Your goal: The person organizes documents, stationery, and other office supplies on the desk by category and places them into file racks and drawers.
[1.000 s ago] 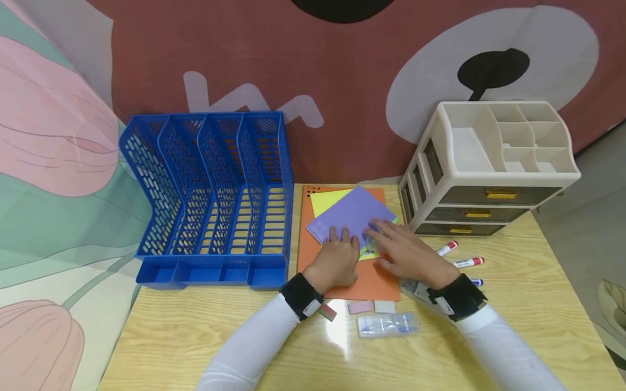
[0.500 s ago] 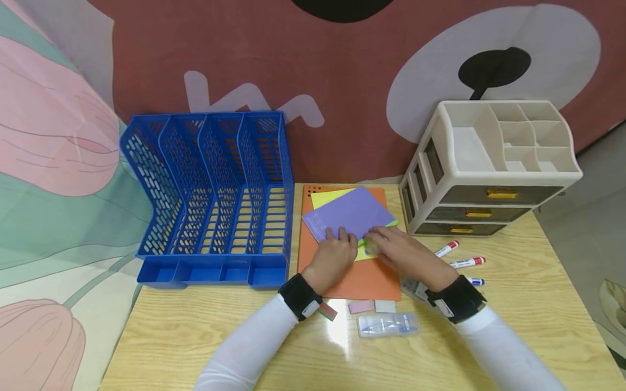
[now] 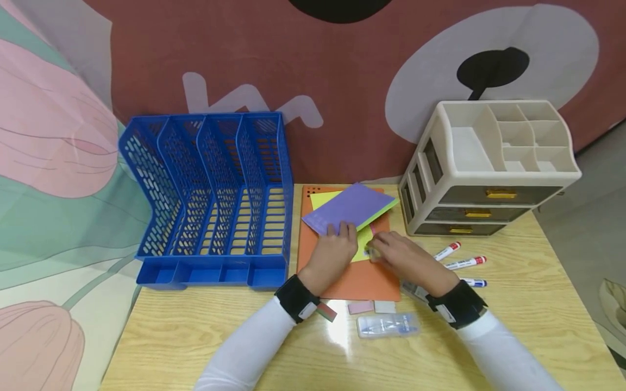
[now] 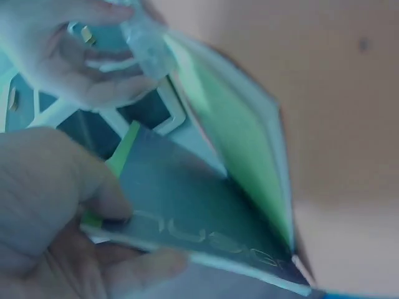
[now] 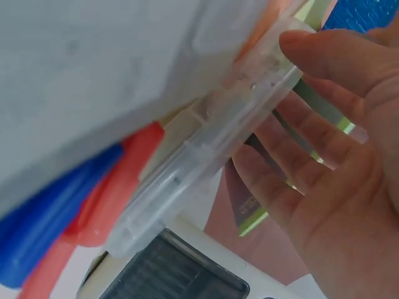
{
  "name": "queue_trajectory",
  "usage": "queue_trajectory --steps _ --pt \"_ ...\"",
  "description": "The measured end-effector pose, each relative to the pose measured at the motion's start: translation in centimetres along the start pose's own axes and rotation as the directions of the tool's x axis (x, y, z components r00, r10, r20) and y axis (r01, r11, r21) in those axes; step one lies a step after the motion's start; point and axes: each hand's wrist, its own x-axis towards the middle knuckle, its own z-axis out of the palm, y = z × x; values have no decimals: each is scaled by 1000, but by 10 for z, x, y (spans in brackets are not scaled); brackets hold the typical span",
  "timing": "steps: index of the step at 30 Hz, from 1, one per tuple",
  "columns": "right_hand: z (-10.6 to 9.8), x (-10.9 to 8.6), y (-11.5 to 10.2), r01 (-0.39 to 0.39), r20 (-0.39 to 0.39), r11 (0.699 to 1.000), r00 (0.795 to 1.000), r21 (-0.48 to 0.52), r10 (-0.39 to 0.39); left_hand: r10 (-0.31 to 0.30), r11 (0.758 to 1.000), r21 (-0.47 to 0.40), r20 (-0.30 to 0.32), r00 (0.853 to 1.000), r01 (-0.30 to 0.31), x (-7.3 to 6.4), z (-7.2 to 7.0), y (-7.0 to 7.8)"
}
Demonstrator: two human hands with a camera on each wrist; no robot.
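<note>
My left hand (image 3: 329, 255) pinches the near edge of a purple notebook (image 3: 349, 206) with green-edged pages. In the left wrist view thumb and fingers sit on either side of its cover (image 4: 187, 205). The notebook is tilted up over a yellow notebook (image 3: 361, 251), which lies on a larger orange folder or book (image 3: 342, 285). My right hand (image 3: 408, 260) is just right of the yellow notebook. It holds a long clear plastic case (image 5: 206, 149), thumb on one side and fingers on the other; the hand covers most of it in the head view.
A blue divided file rack (image 3: 210, 266) stands at left, a white drawer organizer (image 3: 513, 176) at right. Three markers (image 3: 467, 263) lie by the right wrist. Nearer me are a pink block (image 3: 360, 308), a white block (image 3: 385, 307), a red-green block (image 3: 326, 311) and a clear pen case (image 3: 388, 325).
My left hand has raised the purple notebook's near right side, baring more of the yellow notebook. The right hand's fingers have come away from the purple notebook, slightly toward me, and curled in.
</note>
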Motion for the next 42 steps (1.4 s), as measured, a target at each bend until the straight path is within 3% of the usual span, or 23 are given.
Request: queue_trajectory --steps 4,8,12,15,18,21,23,27,30,32,35,38,42 --pt "-2 1 1 -78 60 997 995 29 76 -54 998 -38 -56 997 52 3 -9 -10" --pt "-8 5 2 -208 128 975 972 80 196 -123 987 -118 -94 988 111 2 -20 -21" --pt "-11 13 5 -307 152 935 947 180 281 -166 948 -287 -65 984 141 -2 -28 -32" --pt "-11 20 9 -329 131 913 943 242 305 -198 888 -428 -22 980 170 -8 -32 -39" --pt "-11 25 13 -348 103 896 938 275 332 -246 807 -551 11 969 211 -14 -34 -44" --pt "-13 29 16 -407 100 853 912 326 397 -316 703 -667 20 949 248 -19 -38 -47" --pt "-15 31 17 -452 103 807 888 379 449 -362 623 -739 20 932 258 -22 -40 -49" --pt "-18 35 17 -502 112 677 839 538 533 -423 467 -844 49 905 264 -26 -43 -52" --pt "-18 37 16 -499 134 546 808 673 573 -445 359 -891 98 890 277 -28 -43 -54" --pt "-18 40 16 -469 148 440 794 766 589 -455 293 -911 135 880 291 -30 -42 -55" --pt "-16 43 16 -414 168 281 769 866 617 -463 215 -930 171 870 298 -33 -39 -54" --pt "-15 43 14 -341 182 140 754 929 631 -451 157 -941 201 869 299 -36 -38 -51" --pt "-15 41 10 -205 164 -3 774 979 612 -420 70 -948 255 871 311 -39 -38 -49"
